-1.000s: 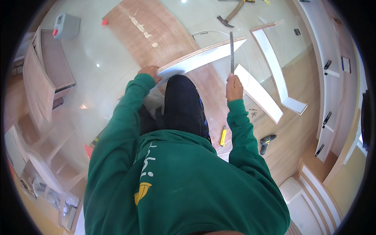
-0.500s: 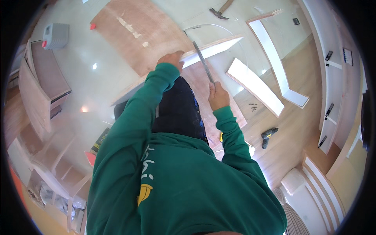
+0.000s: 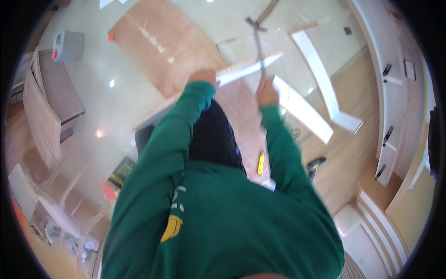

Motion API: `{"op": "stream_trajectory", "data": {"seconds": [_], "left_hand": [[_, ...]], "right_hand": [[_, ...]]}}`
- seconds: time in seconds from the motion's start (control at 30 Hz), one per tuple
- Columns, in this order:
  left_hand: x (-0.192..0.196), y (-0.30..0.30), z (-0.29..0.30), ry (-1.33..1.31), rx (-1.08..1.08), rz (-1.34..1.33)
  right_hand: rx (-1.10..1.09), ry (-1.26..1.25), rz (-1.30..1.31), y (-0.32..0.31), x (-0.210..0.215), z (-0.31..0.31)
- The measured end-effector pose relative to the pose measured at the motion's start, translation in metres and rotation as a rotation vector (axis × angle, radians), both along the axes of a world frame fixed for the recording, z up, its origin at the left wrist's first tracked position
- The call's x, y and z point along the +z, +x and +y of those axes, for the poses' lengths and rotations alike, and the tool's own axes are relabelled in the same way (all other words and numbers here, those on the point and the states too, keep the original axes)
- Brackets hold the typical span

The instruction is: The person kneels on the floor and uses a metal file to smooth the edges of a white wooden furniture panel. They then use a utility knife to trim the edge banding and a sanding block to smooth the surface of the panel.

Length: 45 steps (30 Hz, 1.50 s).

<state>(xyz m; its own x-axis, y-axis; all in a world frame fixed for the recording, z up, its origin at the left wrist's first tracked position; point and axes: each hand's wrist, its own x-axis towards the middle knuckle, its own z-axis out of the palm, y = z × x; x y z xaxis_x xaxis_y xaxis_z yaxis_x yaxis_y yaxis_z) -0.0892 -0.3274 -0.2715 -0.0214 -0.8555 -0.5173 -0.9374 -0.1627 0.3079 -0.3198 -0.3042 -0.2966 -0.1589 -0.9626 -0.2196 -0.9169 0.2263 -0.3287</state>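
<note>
**Both hands on a white board**

A grey box (image 3: pixel 68 45) with a red spot sits far left. The left hand (image 3: pixel 203 76) grips the white board's (image 3: pixel 248 69) near end; the right hand (image 3: pixel 266 91) is closed around a thin metal blade (image 3: pixel 258 43) standing across the board.

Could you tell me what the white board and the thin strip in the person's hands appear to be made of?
The white board, steadied by the left hand, looks like laminated or painted wood panel: smooth bright white face, straight cut edges. The thin strip, gripped by the right hand, seems to be metal, grey, narrow and rigid, though motion blur leaves this uncertain.
</note>
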Motion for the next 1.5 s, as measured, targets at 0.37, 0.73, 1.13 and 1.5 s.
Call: {"op": "stream_trajectory", "data": {"seconds": [0.37,0.73,1.13,1.5], "left_hand": [[-0.004,-0.002,0.011,-0.033,-0.011,0.021],[-0.009,-0.011,0.022,0.003,-0.031,-0.013],[-0.005,-0.015,0.021,-0.030,-0.002,-0.033],[-0.014,-0.013,0.026,-0.084,-0.030,-0.027]], "right_hand": [[0.071,-0.140,0.022,-0.006,0.016,-0.033],[0.017,-0.097,0.025,-0.042,0.020,-0.059],[-0.025,-0.124,0.040,-0.054,0.012,-0.074],[-0.027,-0.009,0.091,-0.086,-0.011,-0.050]]}}
